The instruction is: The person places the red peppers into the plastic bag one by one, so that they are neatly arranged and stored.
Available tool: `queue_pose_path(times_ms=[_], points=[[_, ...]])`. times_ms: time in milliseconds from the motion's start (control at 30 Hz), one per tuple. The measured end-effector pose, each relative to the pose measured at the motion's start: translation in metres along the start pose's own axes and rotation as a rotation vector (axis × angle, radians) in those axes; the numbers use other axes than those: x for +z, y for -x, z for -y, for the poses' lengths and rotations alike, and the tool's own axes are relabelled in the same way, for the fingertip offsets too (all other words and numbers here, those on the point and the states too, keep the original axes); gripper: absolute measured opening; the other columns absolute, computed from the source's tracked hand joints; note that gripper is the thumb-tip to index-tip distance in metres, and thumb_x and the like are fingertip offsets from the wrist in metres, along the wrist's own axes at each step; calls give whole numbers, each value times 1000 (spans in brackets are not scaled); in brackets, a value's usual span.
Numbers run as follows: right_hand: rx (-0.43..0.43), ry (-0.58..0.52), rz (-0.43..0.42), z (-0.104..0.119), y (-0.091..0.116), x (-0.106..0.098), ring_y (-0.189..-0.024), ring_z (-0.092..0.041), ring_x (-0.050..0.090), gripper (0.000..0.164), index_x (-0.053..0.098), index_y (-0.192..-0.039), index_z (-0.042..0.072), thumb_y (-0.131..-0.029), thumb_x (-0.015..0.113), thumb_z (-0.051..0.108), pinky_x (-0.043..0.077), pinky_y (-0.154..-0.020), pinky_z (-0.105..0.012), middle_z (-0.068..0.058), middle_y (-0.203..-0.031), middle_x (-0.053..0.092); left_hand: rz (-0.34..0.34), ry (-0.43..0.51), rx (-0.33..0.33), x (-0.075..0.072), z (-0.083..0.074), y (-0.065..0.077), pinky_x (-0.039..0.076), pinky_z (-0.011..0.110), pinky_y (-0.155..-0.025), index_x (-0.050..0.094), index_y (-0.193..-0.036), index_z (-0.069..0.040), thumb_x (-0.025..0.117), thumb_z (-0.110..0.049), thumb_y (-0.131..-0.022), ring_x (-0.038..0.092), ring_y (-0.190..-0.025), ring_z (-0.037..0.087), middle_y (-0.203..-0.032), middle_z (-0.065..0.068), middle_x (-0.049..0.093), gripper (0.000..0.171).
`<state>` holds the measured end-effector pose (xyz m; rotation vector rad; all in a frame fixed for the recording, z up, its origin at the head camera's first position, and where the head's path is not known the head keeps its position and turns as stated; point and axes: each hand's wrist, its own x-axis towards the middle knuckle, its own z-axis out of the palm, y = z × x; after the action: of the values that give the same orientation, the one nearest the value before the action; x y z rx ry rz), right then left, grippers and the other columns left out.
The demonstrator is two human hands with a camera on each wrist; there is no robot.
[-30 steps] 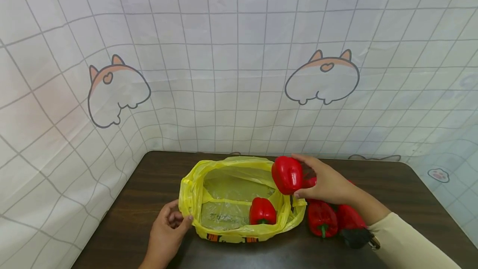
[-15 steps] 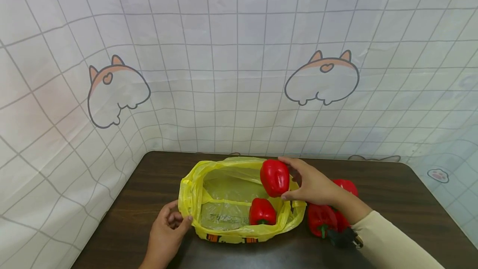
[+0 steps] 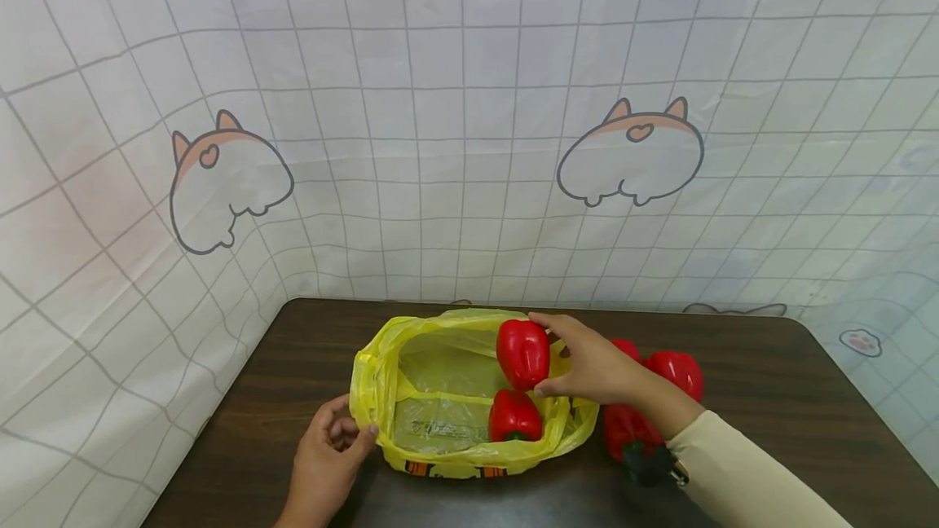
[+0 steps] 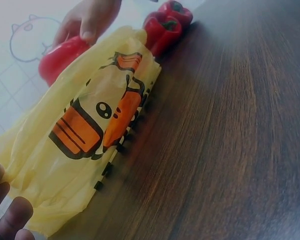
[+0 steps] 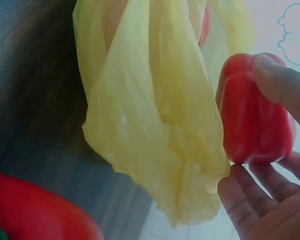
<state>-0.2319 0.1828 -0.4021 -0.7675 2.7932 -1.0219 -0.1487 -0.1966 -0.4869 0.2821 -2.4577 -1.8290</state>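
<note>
My right hand (image 3: 597, 365) holds a glossy red bell pepper (image 3: 523, 354) over the right part of the yellow plastic bag's (image 3: 372, 377) mouth. In the right wrist view, the thumb lies on one end of this bell pepper (image 5: 257, 110) and the fingers are at the other. A second red bell pepper (image 3: 516, 416) lies inside the bag, at its right end. At the bag's left end, my left hand (image 3: 326, 459) pinches the rim between thumb and curled fingers. The left wrist view shows a cartoon print on the bag's front (image 4: 115, 115).
Several more red bell peppers lie right of the bag, among them one at the back (image 3: 675, 371) and one partly under my right forearm (image 3: 627, 433). The dark wooden table (image 3: 264, 373) meets a white gridded curtain (image 3: 469, 210) behind.
My right hand has carried the bell pepper leftward and slightly down, from the bag's right rim to above its opening. My left hand and the bag have stayed in place.
</note>
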Motion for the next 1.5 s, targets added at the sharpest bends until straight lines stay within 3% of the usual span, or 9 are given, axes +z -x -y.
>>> queue_pose_path(times_ms=[500,933,1500], points=[[-2,134,-73,3,-9,17,-121,-30,57,101,40,-155,3,-73,95,26,53,-94,-49,-15,-140,54,-6,-21,-6,0,-2,1,53,29,-66,47,-143,-7,78,-20,-93,65,-80,21,-92,7,70,60],[46,212,-80,5,-15,27,-123,-31,57,101,42,-155,5,-73,95,30,53,-94,-49,-15,-144,53,-4,-27,6,-1,-1,1,52,30,-64,47,-144,-7,78,-20,-93,65,-77,21,-92,7,70,61],[85,212,-56,2,-23,31,-130,-34,52,103,41,-155,2,-73,95,32,48,-101,-52,-17,-146,51,-10,-1,23,-1,-2,4,53,29,-65,49,-142,-7,77,-14,-94,66,-78,20,-92,7,71,56]])
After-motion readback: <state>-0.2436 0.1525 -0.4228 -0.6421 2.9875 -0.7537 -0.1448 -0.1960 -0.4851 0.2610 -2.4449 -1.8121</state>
